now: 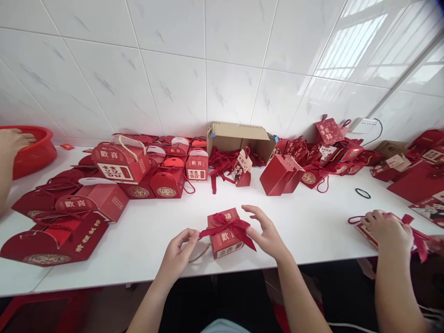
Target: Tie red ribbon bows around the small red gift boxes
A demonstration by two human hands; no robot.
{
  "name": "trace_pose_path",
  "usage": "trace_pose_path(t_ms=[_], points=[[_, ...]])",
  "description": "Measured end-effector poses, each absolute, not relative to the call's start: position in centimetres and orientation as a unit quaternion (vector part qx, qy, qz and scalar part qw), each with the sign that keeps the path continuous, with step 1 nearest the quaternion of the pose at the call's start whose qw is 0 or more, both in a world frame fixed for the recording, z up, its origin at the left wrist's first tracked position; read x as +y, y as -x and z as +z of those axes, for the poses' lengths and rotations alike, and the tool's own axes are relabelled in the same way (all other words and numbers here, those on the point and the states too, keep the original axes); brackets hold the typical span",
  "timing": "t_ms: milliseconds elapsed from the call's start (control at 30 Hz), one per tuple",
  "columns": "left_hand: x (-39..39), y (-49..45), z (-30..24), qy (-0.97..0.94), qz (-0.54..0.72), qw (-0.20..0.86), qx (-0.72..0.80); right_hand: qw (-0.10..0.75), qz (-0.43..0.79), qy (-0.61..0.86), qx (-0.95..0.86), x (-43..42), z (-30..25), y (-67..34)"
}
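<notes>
In front of me a small red gift box (pixel 219 243) with gold lettering sits on the white table. A dark red ribbon (pixel 227 224) is tied in a bow on top of it. Thumb and fingers of my left hand (pixel 179 253) pinch the left end of that ribbon. My right hand (pixel 265 233) is at the bow's right side, fingers spread apart; whether it touches the ribbon is unclear. From the box's left side a twisted rope handle (pixel 201 255) hangs out below my left hand.
Red gift boxes (pixel 120 166) pile up at the left, near a red basin (pixel 38 152) with another person's hand in it. A cardboard box (pixel 239 131) of ribbons stands behind. At right, a co-worker's hand (pixel 386 230) works on a ribboned box. A black ring (pixel 362 193) lies nearby.
</notes>
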State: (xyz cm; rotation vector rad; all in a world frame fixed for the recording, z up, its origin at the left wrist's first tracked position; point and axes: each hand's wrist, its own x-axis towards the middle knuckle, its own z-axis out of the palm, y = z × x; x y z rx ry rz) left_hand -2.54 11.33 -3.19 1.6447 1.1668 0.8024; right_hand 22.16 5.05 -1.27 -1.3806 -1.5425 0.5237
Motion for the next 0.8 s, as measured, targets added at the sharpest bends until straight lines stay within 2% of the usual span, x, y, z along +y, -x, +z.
trace_pose_path(t_ms=[100,233,367,467,600,700,800], points=[[11.3,3.0,-4.3,-0.662,0.313,0.481,0.482,0.466,0.176,0.587,-0.638,2.8,-0.7,-25.7],[11.0,2.9,-5.8,-0.681,0.307,0.467,0.473,0.496,0.121,0.609,-0.607,-1.7,1.5,-36.1],[10.4,2.5,-6.4,-0.753,0.283,0.392,0.447,0.549,0.071,0.609,-0.568,-4.9,2.3,-45.2],[9.9,2.7,-6.2,-0.794,0.269,0.325,0.437,0.541,0.060,0.625,-0.559,-5.2,1.8,-46.3],[9.7,2.9,-5.9,-0.805,0.260,0.324,0.424,0.530,0.045,0.656,-0.536,-4.6,1.4,-44.9],[9.9,3.0,-6.2,-0.783,0.277,0.341,0.442,0.480,0.011,0.754,-0.449,-4.6,0.9,-45.3],[10.3,3.2,-6.8,-0.755,0.294,0.377,0.449,0.372,-0.057,0.842,-0.387,-4.9,0.0,-46.0]])
